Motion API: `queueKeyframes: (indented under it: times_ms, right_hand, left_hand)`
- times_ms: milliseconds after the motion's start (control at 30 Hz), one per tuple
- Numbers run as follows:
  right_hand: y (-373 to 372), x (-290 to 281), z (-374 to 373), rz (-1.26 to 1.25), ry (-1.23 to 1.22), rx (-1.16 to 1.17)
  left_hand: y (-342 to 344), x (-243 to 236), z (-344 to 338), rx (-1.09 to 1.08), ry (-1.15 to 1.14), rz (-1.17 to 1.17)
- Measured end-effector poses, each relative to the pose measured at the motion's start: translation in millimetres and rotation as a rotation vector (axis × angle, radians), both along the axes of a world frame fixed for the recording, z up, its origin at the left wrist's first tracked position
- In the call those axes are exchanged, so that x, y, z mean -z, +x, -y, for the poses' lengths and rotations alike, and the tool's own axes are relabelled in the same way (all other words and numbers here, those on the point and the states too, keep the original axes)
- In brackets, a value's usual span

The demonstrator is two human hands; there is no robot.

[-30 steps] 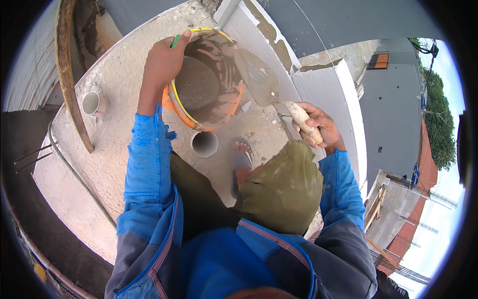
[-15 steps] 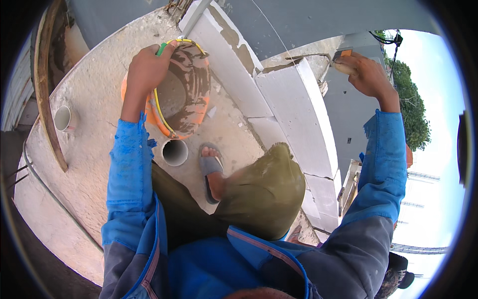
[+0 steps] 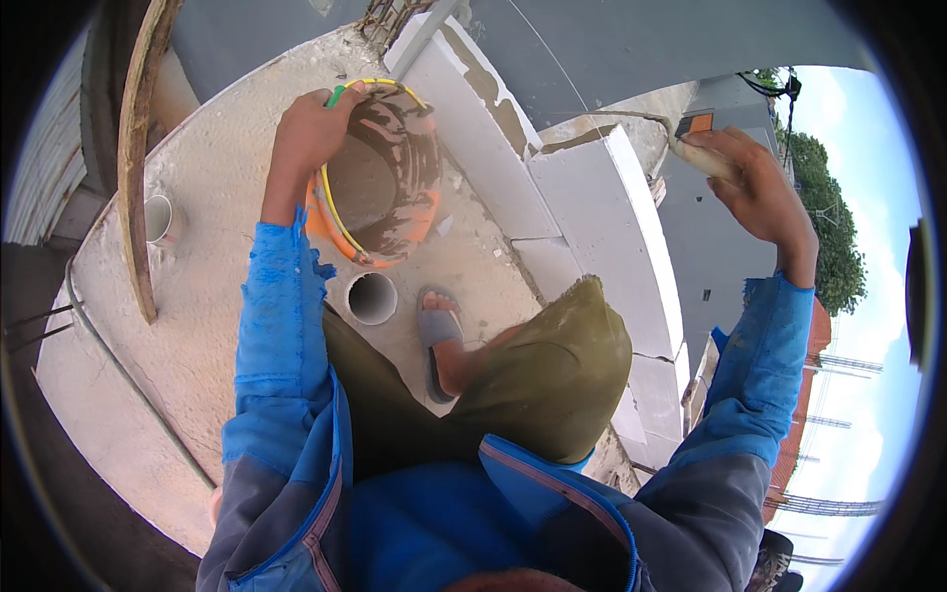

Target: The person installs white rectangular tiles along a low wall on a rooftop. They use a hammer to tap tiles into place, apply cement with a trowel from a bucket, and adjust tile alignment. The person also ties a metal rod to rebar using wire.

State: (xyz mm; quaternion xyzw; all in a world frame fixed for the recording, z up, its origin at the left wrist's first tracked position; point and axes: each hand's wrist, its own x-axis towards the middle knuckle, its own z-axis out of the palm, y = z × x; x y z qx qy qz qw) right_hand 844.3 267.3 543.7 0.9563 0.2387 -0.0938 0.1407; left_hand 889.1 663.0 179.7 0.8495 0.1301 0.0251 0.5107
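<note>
My left hand [image 3: 306, 146] is closed on the green grip of a yellow-handled orange bucket [image 3: 426, 202]. The bucket tilts toward me, with wet grey mortar [image 3: 361, 183] inside and smeared up its wall. Out to the right, my right hand [image 3: 760, 187] wraps round the pale handle of a trowel [image 3: 702, 161]. Its thin blade, seen nearly edge-on, lies over the end of a white block wall [image 3: 607, 222]. Grey mortar [image 3: 582, 138] covers part of the block's top edge. Whether the blade touches that mortar I cannot tell.
A pipe opening [image 3: 372, 298] stands by my sandalled foot [image 3: 439, 324], and another pipe [image 3: 158, 218] is farther left beside a curved wooden plank [image 3: 135, 168]. A taut string [image 3: 545, 49] runs above the wall. Beyond the right side the ground drops away, with trees and sky.
The whole view has shifted, so most things sit farther right. My right hand has come slightly nearer, and more of the trowel handle shows. The left hand keeps its hold on the bucket.
</note>
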Motion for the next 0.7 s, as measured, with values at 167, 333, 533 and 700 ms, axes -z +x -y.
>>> queueKeyframes:
  times_ms: [167, 333, 533, 700]
  right_hand:
    - [-30.1, 186.0, -75.2, -0.284, 0.055, -0.21]
    - [-25.1, 234.9, -114.6, -0.416, 0.139, -0.268]
    - [-95.9, 170.7, 10.5, -0.048, 0.701, 0.089]
    - [-226.0, 192.0, 149.3, -0.005, 0.869, 0.702]
  left_hand:
    - [-15.7, 0.2, -17.1, -0.03, -0.274, -0.017]
    - [-22.8, 27.0, -76.3, -0.128, -0.224, -0.177]
    - [-55.1, 93.4, -125.7, -0.251, -0.297, -0.213]
    - [-114.9, 104.7, -111.6, -0.411, -0.576, -0.296]
